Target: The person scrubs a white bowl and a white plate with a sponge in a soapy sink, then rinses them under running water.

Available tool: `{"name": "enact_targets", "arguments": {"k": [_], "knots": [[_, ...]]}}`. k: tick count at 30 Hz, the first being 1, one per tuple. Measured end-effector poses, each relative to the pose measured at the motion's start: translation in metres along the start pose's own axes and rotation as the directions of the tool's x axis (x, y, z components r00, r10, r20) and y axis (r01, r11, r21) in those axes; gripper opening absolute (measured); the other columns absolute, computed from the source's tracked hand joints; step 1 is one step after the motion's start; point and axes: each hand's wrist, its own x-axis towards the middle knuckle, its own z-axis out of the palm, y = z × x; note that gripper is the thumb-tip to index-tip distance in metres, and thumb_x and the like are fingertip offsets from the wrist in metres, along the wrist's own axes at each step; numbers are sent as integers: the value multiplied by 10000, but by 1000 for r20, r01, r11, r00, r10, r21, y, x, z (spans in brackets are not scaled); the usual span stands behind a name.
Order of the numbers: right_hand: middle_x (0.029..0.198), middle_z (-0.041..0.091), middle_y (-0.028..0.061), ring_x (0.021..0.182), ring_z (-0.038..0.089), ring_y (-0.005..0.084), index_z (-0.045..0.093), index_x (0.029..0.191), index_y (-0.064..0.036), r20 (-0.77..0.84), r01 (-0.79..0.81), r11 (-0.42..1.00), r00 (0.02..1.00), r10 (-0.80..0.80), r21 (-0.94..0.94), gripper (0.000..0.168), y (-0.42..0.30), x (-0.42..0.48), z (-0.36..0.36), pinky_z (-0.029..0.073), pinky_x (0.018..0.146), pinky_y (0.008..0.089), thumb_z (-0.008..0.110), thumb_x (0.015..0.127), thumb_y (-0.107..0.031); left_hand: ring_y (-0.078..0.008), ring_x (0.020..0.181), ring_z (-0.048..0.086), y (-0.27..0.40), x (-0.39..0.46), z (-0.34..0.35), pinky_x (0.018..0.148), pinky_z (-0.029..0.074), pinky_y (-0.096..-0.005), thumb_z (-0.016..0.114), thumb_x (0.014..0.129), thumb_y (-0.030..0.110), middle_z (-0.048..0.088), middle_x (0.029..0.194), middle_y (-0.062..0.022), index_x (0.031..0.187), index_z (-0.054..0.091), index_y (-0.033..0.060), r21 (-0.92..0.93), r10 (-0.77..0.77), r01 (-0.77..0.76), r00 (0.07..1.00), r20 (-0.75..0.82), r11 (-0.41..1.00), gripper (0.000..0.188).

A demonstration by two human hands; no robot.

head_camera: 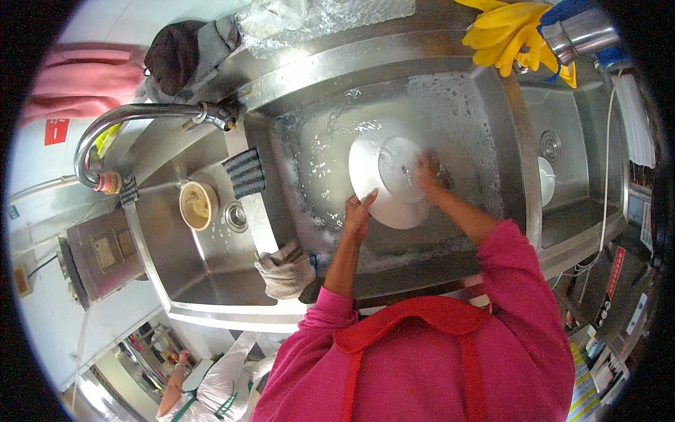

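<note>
A round white plate is tilted in the middle sink basin, partly under cloudy, foamy water. My left hand grips its near left rim, the thumb lying on the upper face. At the right part of the plate is my right hand, blurred and half hidden by the water. A dark patch shows beside those fingers, but whether they hold something cannot be made out.
Left, a basin holds a beige tub beneath a curved faucet. A striped cloth and a grey cloth drape the divider. Another white dish sits in the right basin. Yellow gloves hang above. A person stands behind.
</note>
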Motion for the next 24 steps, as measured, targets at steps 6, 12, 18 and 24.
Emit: {"name": "enact_targets", "arguments": {"k": [6,12,18,24], "knots": [[1092,424,223,1019,386,365,325,1194,-39,-165,637,713,768,-618,292,462,-79,-40,-12,301,872,406,429,791,-241,-150,756,541,-8,1,-6,640,440,-273,574,731,79,560,874,-71,977,496,-5,-130,47,-44,999,19,991,271],[1213,287,213,1103,297,355,168,1274,-134,284,393,914,869,-406,104,455,-41,-101,-34,230,917,403,304,853,-240,-164,773,538,-18,5,-16,668,433,-284,556,738,66,555,893,-75,981,490,-7,-214,41,-38,999,9,976,262],[1189,313,231,1089,311,389,243,1231,-64,7,187,975,982,-189,123,487,-50,-5,-23,259,909,422,360,819,-297,-164,800,529,-15,6,-16,695,424,-288,562,732,64,550,911,-75,985,488,-9,-138,43,-39,999,26,990,273],[1237,282,174,1121,262,370,204,1251,-91,148,595,776,765,-626,208,479,-76,-74,-22,227,924,426,356,836,-277,-162,784,535,-17,7,-15,682,432,-283,563,730,55,552,907,-73,989,482,-9,-198,84,-76,996,35,977,279]]}}
